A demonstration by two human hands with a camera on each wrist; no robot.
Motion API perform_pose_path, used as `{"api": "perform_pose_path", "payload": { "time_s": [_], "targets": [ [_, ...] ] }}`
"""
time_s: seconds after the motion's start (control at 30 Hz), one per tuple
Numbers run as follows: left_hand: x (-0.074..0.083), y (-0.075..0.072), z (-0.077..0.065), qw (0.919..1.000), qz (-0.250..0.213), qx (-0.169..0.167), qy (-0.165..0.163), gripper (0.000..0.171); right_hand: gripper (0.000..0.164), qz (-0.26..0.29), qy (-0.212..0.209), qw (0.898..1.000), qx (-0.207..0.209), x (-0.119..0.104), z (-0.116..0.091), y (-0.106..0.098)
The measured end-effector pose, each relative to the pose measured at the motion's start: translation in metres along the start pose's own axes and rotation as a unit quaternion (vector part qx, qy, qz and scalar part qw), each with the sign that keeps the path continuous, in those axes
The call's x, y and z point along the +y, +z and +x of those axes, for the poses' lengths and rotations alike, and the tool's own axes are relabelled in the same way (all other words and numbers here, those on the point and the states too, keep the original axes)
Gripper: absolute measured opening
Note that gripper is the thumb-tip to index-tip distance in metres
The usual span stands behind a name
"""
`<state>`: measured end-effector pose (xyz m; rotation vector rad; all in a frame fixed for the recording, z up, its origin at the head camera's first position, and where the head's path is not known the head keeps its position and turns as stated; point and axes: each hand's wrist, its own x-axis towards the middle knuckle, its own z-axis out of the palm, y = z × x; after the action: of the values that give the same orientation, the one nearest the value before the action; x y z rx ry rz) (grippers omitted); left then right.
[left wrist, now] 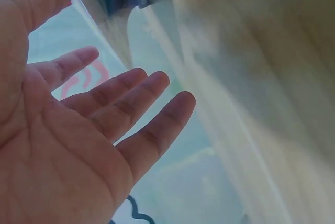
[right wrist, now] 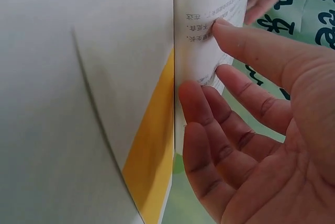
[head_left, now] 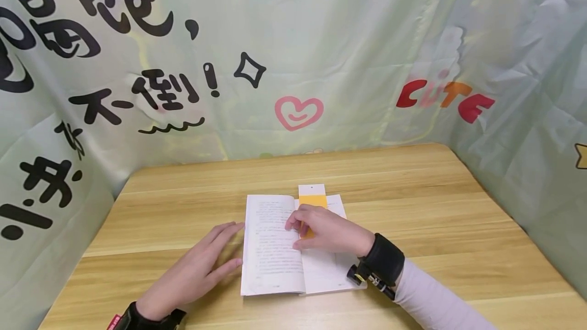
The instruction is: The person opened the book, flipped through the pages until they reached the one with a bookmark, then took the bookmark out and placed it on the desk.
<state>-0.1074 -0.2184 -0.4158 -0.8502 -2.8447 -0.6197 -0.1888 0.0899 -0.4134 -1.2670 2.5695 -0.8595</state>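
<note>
An open book (head_left: 275,264) lies on the wooden table, printed text on its left page and a mostly blank right page. Along the inner part of the right page lies a yellow-and-white bookmark (head_left: 313,200), its white top sticking out past the book's far edge. My right hand (head_left: 332,229) is over the bookmark, partly hiding it. In the right wrist view, its loosely bent, spread fingers touch the printed page, and the yellow of the bookmark (right wrist: 152,166) shows beside the fold. Fingertips of my left hand (head_left: 202,258) rest at the book's left edge, fingers extended.
The wooden table (head_left: 183,182) reaches back to a pale printed cloth (head_left: 348,55) that hangs behind it and on both sides. Both wrists wear black bands, the right one (head_left: 382,258) close to the book's lower right corner.
</note>
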Motion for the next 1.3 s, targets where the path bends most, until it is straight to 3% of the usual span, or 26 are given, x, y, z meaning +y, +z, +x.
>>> {"api": "perform_pose_path", "payload": {
  "time_s": [0.53, 0.93, 1.3],
  "targets": [
    [0.020, -0.007, 0.013, 0.9979, 0.052, 0.001, 0.038, 0.053, 0.032, -0.025, 0.009, 1.000, -0.007, -0.004, 0.002, 0.002],
    [0.037, 0.006, 0.025, 0.9944, 0.044, -0.046, 0.084, 0.052, 0.034, -0.034, -0.001, 0.999, -0.014, -0.005, 0.005, 0.003],
    [0.036, 0.022, 0.026, 0.9924, 0.031, -0.108, 0.049, 0.063, 0.034, -0.034, -0.016, 0.999, -0.017, -0.005, 0.007, 0.005]
  ]
}}
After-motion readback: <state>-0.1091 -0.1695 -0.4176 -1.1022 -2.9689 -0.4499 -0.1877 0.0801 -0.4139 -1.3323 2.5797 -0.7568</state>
